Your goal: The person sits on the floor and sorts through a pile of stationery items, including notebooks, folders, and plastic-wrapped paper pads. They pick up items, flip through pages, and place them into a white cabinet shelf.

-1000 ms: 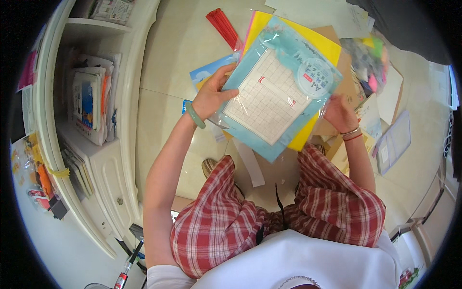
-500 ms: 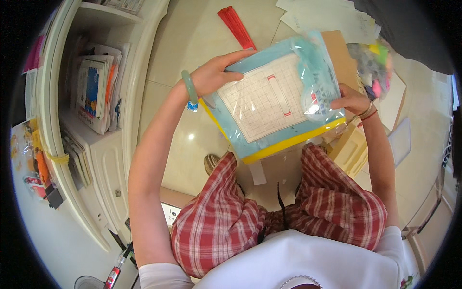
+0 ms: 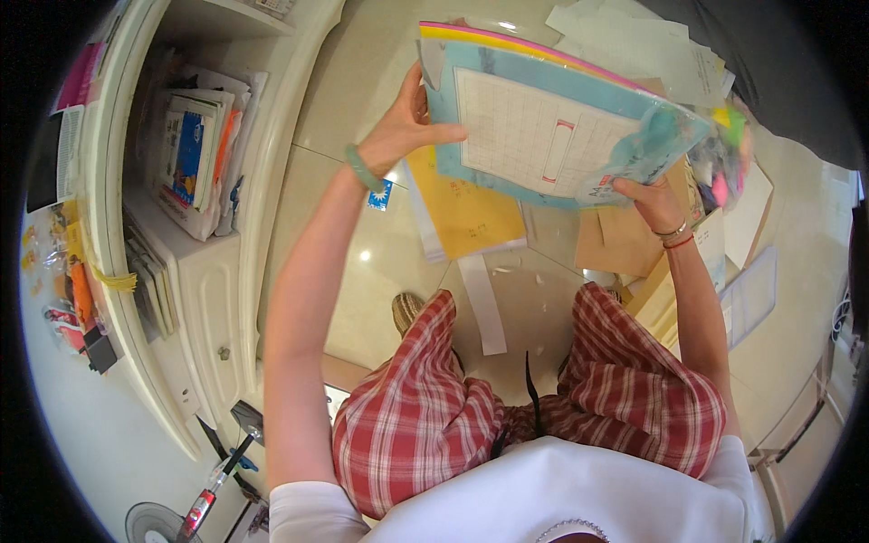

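A flat packet of writing paper [image 3: 507,122] in a clear plastic sleeve is held up in front of me. It has a light blue border, a pale grid in the middle, and pink and yellow edges showing along its far side. My left hand [image 3: 403,136] grips its left end, thumb on the face and fingers behind. At the lower right corner my right hand [image 3: 652,201] pinches it, thumb in front. Beneath the packet a yellow sheet [image 3: 471,213] lies on white paper on the floor, partly covered from sight.
A white cabinet [image 3: 204,281] with books [image 3: 195,149] stands at left. White papers [image 3: 643,54], a bag of colourful bits [image 3: 729,167], brown cardboard [image 3: 625,240] and a pale yellow box [image 3: 658,303] are at right. A white paper strip [image 3: 482,308] lies between my feet.
The packet has been lifted away from me and tilted, its coloured far edges now showing. The yellow sheet on the floor has come into sight. The red item at the far side is now hidden.
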Available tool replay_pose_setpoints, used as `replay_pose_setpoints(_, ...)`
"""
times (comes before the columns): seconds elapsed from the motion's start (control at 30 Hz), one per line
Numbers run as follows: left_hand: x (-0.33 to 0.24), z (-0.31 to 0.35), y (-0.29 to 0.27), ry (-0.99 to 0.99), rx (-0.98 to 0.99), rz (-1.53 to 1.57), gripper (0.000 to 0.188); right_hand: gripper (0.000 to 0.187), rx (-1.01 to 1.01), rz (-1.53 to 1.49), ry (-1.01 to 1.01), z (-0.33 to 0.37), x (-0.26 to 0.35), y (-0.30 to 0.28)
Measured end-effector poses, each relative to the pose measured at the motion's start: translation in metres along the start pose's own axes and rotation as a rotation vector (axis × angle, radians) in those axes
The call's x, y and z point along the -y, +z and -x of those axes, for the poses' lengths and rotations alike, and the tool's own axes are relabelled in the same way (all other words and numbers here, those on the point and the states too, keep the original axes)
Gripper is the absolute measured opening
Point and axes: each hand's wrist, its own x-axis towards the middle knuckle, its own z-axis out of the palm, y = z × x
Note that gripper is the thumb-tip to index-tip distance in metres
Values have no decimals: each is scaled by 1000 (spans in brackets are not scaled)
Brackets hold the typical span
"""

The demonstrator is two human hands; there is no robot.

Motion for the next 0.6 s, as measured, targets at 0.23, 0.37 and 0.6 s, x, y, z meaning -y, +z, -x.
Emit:
replay_pose_setpoints(0.23,54,26,21,-258,-111,-25,37,41,168,1512,383,19,-33,-42)
replay_pose_setpoints(0.37,80,39,25,-206,-124,120,24,37,2,1185,163,23,-24,-11)
replay_pose_setpoints(0.6,11,29,-12,-279,-91,41,36,36,106,269,194,-13,45,-6)
